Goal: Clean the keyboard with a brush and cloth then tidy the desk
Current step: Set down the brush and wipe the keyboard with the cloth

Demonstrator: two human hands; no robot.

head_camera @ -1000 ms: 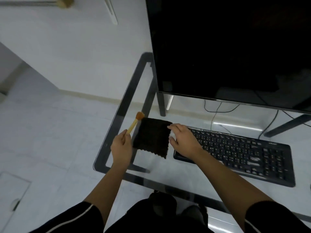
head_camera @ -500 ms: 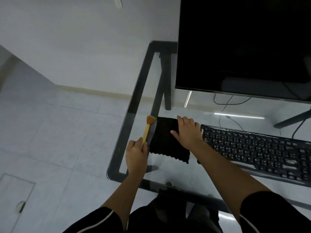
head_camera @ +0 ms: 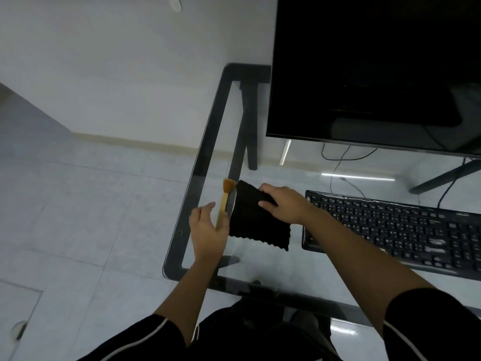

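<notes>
A small brush [head_camera: 225,198] with a yellow handle and orange bristles lies along the left side of the glass desk [head_camera: 260,267], bristles pointing away from me. My left hand [head_camera: 207,234] is at the handle's near end, with loose fingers around it. Just right of the brush is the black cloth [head_camera: 253,225], flat on the glass. My right hand [head_camera: 285,204] rests on its far right corner, thumb and fingers pinching that edge. The black keyboard [head_camera: 406,230] lies to the right of the cloth, partly hidden by my right forearm.
A large dark monitor [head_camera: 377,69] stands at the back of the desk above the keyboard. Cables [head_camera: 338,157] run behind the keyboard. The desk's dark frame [head_camera: 200,162] marks its left edge, with white floor tiles beyond. My knees show under the glass.
The brush has come down from a raised tilt to lie beside the cloth, and my left fingers have loosened. My right hand has slid to the cloth's far right corner.
</notes>
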